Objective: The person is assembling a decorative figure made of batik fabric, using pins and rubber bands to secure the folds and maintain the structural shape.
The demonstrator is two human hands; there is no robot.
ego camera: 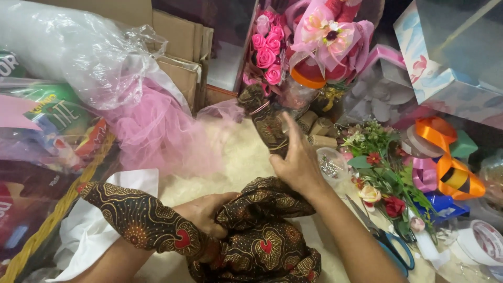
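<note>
Fingers of my right hand [297, 162] curl tight round a twisted length of the dark batik cloth [262, 241], pinching the roll where it rises toward 12 o'clock. Left hand [205, 214] closed on the bundle low down, thumb side pressing into the gathered folds; another end of the same cloth trails off at 9 o'clock over my forearm.

Cloth: brown-black with gold scrollwork and red hearts. Bulk of it sits at 6 o'clock, bunched on a pale fluffy mat [238, 152]. The twisted tail runs up to 12 o'clock, and its tip seems to touch the base of a pink rose bouquet [266, 44]; contact hard to confirm.

Surroundings: pink tulle [157, 131] at 10 o'clock under a clear plastic bag [78, 52]. Artificial flower sprig [380, 173] at 3 o'clock. Blue-handled scissors [385, 236] at 4 o'clock, just beside my right forearm. Orange ribbon [445, 157] further out at 3 o'clock, tape roll [487, 241] at 4 o'clock. Cardboard [181, 52] at 11 o'clock.

Judgement on the twisting in hand: keep the roll tight and even, right grip steady on the tail while the left anchors the body so the folds do not slacken. Hold the patterned face outward. Mind the right elbow near the scissors and the loose sprig.
</note>
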